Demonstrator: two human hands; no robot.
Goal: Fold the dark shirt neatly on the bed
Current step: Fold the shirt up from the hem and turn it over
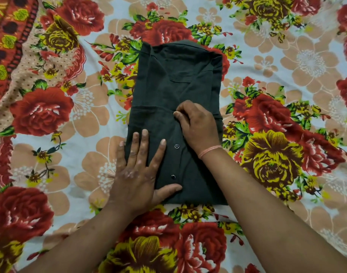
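Left hand lies flat, fingers spread, pinning the near left part of the dark shirt, which sits folded into a narrow rectangle mid-bed. Right hand: grip curled, fingertips pinching fabric by the button placket. Judgement: keep the left palm anchored, draw the pinched crease taut, smooth outward before the next fold.
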